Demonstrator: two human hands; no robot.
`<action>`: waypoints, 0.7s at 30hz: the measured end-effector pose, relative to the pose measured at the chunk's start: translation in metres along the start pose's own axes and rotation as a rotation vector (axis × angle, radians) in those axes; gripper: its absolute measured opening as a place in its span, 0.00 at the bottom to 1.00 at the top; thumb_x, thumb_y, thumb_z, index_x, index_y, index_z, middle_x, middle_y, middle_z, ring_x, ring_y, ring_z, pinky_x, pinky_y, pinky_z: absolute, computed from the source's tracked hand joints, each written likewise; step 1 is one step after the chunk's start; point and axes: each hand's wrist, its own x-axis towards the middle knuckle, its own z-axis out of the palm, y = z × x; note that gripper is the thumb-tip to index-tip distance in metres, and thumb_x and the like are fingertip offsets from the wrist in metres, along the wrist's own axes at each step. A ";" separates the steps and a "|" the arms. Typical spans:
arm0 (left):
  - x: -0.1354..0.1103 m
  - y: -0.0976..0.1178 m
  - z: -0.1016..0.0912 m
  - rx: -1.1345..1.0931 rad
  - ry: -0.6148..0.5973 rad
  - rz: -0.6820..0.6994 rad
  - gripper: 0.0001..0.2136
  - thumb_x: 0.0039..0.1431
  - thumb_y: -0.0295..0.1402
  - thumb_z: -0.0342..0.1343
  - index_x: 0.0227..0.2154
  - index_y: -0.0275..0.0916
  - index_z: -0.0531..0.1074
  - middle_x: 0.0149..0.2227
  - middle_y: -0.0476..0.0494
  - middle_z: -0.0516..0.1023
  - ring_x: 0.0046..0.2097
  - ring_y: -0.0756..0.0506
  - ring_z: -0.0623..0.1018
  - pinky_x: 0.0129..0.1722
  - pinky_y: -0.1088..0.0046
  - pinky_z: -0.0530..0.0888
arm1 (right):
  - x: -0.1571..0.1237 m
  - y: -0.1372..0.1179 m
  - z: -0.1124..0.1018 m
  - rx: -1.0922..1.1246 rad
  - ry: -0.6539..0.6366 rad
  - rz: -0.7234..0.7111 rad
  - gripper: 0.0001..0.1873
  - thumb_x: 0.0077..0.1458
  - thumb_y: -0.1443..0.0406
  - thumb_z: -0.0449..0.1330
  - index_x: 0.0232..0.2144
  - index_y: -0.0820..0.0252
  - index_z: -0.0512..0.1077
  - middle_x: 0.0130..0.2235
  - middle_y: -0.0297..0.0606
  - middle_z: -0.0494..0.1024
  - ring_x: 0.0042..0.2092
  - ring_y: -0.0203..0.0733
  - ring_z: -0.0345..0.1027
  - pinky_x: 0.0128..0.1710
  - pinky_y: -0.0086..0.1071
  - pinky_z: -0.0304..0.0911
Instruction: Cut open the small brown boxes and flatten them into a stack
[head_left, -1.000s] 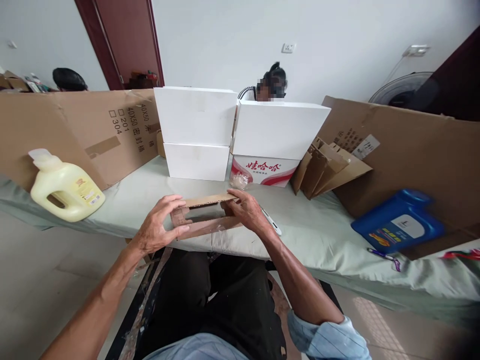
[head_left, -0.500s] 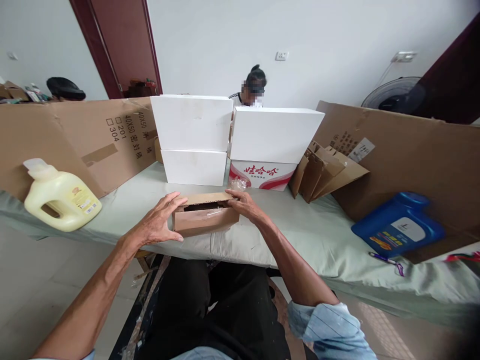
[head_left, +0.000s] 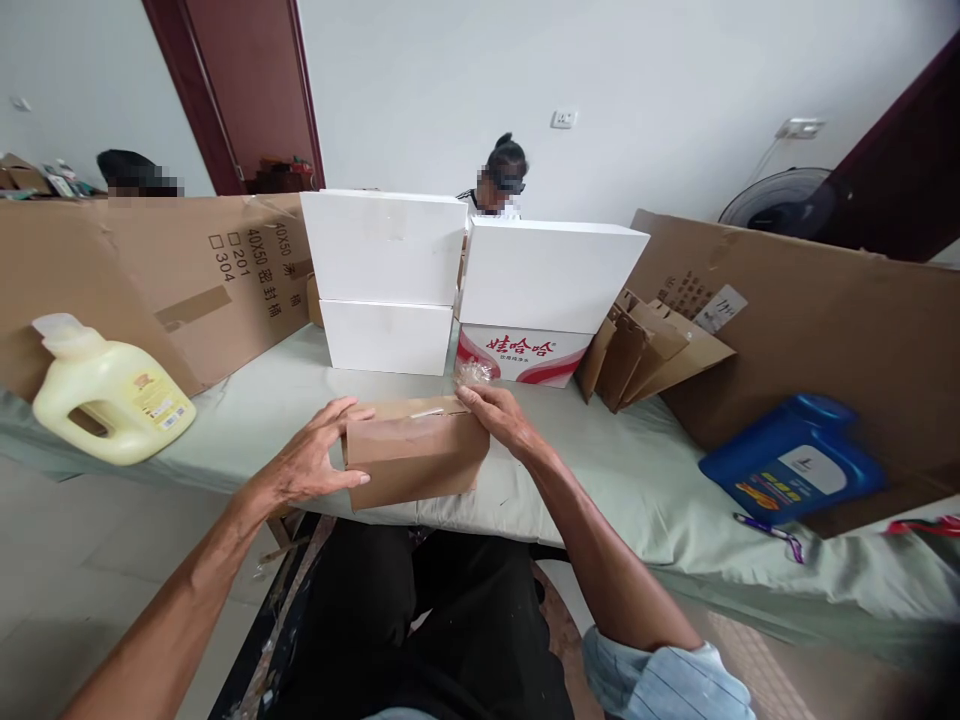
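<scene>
A small brown cardboard box (head_left: 420, 460) is at the near edge of the cloth-covered table, with clear tape along its upper edge. My left hand (head_left: 315, 455) grips its left end, thumb on the near side and fingers at the top. At the right upper corner my right hand (head_left: 499, 415) holds the box, its fingers curled over the edge. The opening seen earlier on top is turned out of sight. Just behind the box lies a crumpled clear plastic clump (head_left: 474, 373).
White boxes (head_left: 386, 245) and a red-and-white carton (head_left: 525, 355) stand behind. A yellow jug (head_left: 112, 390) is left; a blue bottle (head_left: 799, 460) and a purple pen (head_left: 769, 530) are right. Folded cardboard (head_left: 645, 345) leans by large cardboard panels (head_left: 825, 330). A person (head_left: 499, 180) sits beyond.
The box has tipped so more of its near face shows and the dark gap on top no longer does. Both hands stay on it.
</scene>
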 end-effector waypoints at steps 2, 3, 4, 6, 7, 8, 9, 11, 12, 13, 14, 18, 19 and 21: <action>-0.001 -0.007 0.010 -0.029 -0.006 -0.020 0.38 0.57 0.40 0.69 0.71 0.46 0.67 0.79 0.33 0.55 0.76 0.27 0.65 0.71 0.45 0.72 | -0.006 -0.001 0.003 -0.028 0.030 -0.074 0.30 0.68 0.40 0.57 0.39 0.59 0.83 0.42 0.41 0.84 0.49 0.54 0.76 0.48 0.41 0.70; -0.002 -0.010 0.014 -0.035 -0.004 -0.013 0.38 0.58 0.40 0.69 0.71 0.46 0.67 0.80 0.33 0.54 0.77 0.27 0.63 0.72 0.44 0.71 | -0.010 -0.003 0.003 -0.029 0.052 -0.135 0.29 0.69 0.41 0.57 0.43 0.58 0.83 0.47 0.43 0.84 0.53 0.54 0.76 0.51 0.42 0.70; -0.002 -0.012 0.016 -0.035 0.001 0.000 0.38 0.58 0.40 0.68 0.72 0.46 0.66 0.80 0.33 0.54 0.78 0.27 0.62 0.73 0.44 0.69 | -0.013 -0.005 0.003 -0.029 0.070 -0.212 0.27 0.69 0.42 0.59 0.47 0.56 0.83 0.52 0.44 0.83 0.57 0.55 0.74 0.56 0.44 0.69; 0.000 -0.013 0.015 -0.014 0.004 0.027 0.39 0.58 0.39 0.68 0.72 0.45 0.66 0.80 0.33 0.55 0.79 0.27 0.58 0.74 0.42 0.66 | -0.020 -0.012 0.001 -0.045 0.045 -0.364 0.25 0.68 0.42 0.63 0.54 0.51 0.81 0.59 0.45 0.80 0.64 0.56 0.70 0.64 0.49 0.65; 0.001 -0.012 0.013 0.000 0.005 0.039 0.39 0.57 0.39 0.69 0.72 0.45 0.67 0.79 0.33 0.57 0.79 0.26 0.57 0.74 0.41 0.66 | -0.022 -0.015 0.001 -0.065 0.011 -0.425 0.26 0.66 0.42 0.66 0.56 0.50 0.81 0.61 0.45 0.79 0.65 0.56 0.69 0.66 0.52 0.63; 0.002 -0.010 0.011 0.015 0.010 0.048 0.39 0.56 0.38 0.69 0.71 0.44 0.67 0.78 0.33 0.60 0.79 0.25 0.57 0.74 0.40 0.66 | -0.024 -0.019 0.001 -0.090 -0.019 -0.475 0.27 0.65 0.42 0.68 0.58 0.49 0.80 0.61 0.45 0.78 0.65 0.57 0.69 0.67 0.53 0.63; 0.004 -0.007 0.009 0.030 0.020 0.053 0.39 0.55 0.37 0.70 0.71 0.44 0.67 0.77 0.33 0.63 0.79 0.24 0.58 0.73 0.40 0.67 | -0.025 -0.021 0.002 -0.116 -0.043 -0.510 0.28 0.64 0.43 0.69 0.59 0.49 0.79 0.61 0.45 0.78 0.64 0.57 0.69 0.66 0.54 0.64; 0.005 0.001 0.005 0.050 0.043 0.056 0.41 0.54 0.35 0.69 0.72 0.45 0.64 0.74 0.34 0.69 0.76 0.25 0.65 0.71 0.42 0.70 | -0.024 -0.023 0.005 -0.169 -0.065 -0.552 0.27 0.65 0.45 0.69 0.59 0.50 0.78 0.59 0.46 0.79 0.60 0.55 0.71 0.62 0.52 0.68; 0.005 0.004 0.004 0.056 0.056 0.054 0.43 0.54 0.34 0.69 0.73 0.46 0.62 0.72 0.35 0.72 0.73 0.27 0.69 0.70 0.44 0.71 | -0.024 -0.023 0.008 -0.192 -0.068 -0.562 0.25 0.66 0.48 0.69 0.59 0.51 0.79 0.57 0.47 0.80 0.58 0.55 0.72 0.59 0.50 0.69; 0.004 0.007 0.003 0.061 0.064 0.050 0.44 0.54 0.34 0.69 0.74 0.47 0.60 0.70 0.36 0.74 0.71 0.28 0.73 0.69 0.45 0.73 | -0.023 -0.023 0.010 -0.210 -0.065 -0.562 0.22 0.68 0.50 0.68 0.57 0.52 0.79 0.55 0.47 0.81 0.56 0.54 0.73 0.57 0.49 0.70; 0.003 0.010 0.003 0.067 0.071 0.042 0.45 0.54 0.33 0.69 0.74 0.48 0.59 0.69 0.37 0.75 0.68 0.29 0.75 0.67 0.47 0.74 | -0.022 -0.022 0.013 -0.222 -0.060 -0.552 0.19 0.69 0.53 0.67 0.57 0.53 0.79 0.53 0.46 0.81 0.55 0.53 0.73 0.56 0.48 0.70; -0.003 0.011 0.006 0.086 0.102 0.036 0.47 0.54 0.33 0.71 0.75 0.51 0.57 0.68 0.40 0.77 0.65 0.31 0.77 0.60 0.53 0.78 | -0.018 -0.023 0.019 -0.225 -0.026 -0.486 0.21 0.69 0.60 0.67 0.61 0.52 0.75 0.52 0.43 0.81 0.52 0.49 0.74 0.54 0.44 0.70; -0.003 0.009 0.006 0.098 0.110 0.063 0.46 0.54 0.32 0.71 0.75 0.51 0.58 0.68 0.41 0.77 0.65 0.31 0.78 0.61 0.53 0.78 | -0.018 -0.024 0.020 -0.229 -0.029 -0.477 0.21 0.68 0.60 0.68 0.61 0.52 0.75 0.52 0.43 0.81 0.52 0.48 0.74 0.53 0.43 0.70; -0.003 0.007 0.006 0.135 0.114 0.151 0.43 0.56 0.32 0.70 0.73 0.52 0.61 0.69 0.40 0.76 0.66 0.31 0.77 0.64 0.52 0.75 | -0.016 -0.028 0.021 -0.239 -0.052 -0.485 0.16 0.68 0.61 0.67 0.56 0.53 0.78 0.50 0.42 0.82 0.50 0.47 0.75 0.51 0.40 0.69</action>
